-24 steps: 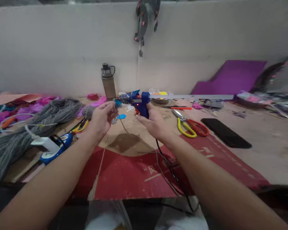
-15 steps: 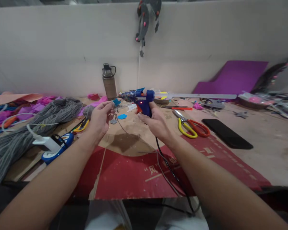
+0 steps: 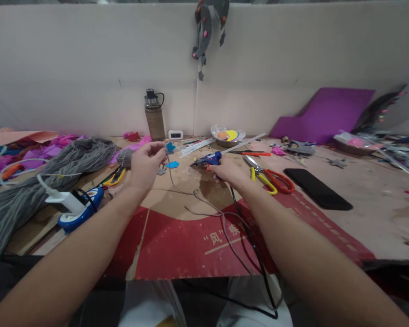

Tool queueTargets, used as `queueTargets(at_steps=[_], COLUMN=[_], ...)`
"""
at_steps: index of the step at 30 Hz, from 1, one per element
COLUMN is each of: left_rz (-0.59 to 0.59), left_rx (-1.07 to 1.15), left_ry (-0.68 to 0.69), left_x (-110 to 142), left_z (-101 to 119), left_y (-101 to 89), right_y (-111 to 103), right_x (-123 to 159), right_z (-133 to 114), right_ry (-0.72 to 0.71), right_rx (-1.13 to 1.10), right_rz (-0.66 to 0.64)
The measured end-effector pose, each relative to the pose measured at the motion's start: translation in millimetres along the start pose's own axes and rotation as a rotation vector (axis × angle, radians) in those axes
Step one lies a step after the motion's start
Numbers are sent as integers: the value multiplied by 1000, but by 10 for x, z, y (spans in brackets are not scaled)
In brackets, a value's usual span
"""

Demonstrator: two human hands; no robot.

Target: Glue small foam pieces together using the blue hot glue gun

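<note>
My left hand (image 3: pixel 146 162) is closed in a pinch on a small blue star-like felt piece (image 3: pixel 171 147), held above the table. A thin grey cord (image 3: pixel 171 178) hangs from the same fingertips and trails over the cardboard. Lower and to the right, my right hand (image 3: pixel 230 171) grips a blue hot glue gun (image 3: pixel 212 158), its nozzle pointing left near the tabletop. Another blue felt piece (image 3: pixel 172 165) and a small grey piece (image 3: pixel 161 171) lie close to my left hand.
Scissors (image 3: pixel 272 179) and a black phone (image 3: pixel 317 189) lie on the right. A bottle (image 3: pixel 154 119), white sticks (image 3: pixel 199 146) and a bowl (image 3: pixel 226 142) stand or lie at the back. Grey yarn (image 3: pixel 64 168) and a blue power strip (image 3: pixel 83 215) occupy the left. A black cable (image 3: pixel 255 247) runs off the front edge.
My right hand has lowered the glue gun from beside the blue piece down toward the table. My left hand, still pinching the piece, has shifted slightly right.
</note>
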State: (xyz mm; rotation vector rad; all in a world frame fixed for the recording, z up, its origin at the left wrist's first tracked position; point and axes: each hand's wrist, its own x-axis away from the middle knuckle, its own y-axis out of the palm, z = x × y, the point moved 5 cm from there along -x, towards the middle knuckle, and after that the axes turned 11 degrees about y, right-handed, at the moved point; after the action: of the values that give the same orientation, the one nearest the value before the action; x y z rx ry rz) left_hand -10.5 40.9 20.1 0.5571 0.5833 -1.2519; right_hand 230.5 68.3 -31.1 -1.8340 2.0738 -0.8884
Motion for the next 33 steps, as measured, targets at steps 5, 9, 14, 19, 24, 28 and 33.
queueTargets(at_steps=[5, 9, 14, 19, 24, 28, 33], left_rz=[-65, -94, -185, -206, -222, -251, -225], left_rx=[-183, -451, -588, -560, -248, -48, 58], left_ry=[43, 238, 445, 349, 17, -161, -234], left_x=[34, 79, 153, 173, 216, 278, 294], left_z=[71, 263, 394, 316, 220, 202, 163], left_y=[3, 41, 158, 183, 254, 340, 352], right_y=[-222, 32, 530, 584, 338, 225, 168], right_x=[193, 526, 743, 734, 677, 667, 687], right_z=[-191, -440, -546, -500, -485, -504, -508], right_ry=[-295, -541, -509, -407, -514, -590, -591], right_rx=[361, -178, -767, -817, -608, -503, -436], right_rz=[426, 152, -359, -426, -96, 26, 85])
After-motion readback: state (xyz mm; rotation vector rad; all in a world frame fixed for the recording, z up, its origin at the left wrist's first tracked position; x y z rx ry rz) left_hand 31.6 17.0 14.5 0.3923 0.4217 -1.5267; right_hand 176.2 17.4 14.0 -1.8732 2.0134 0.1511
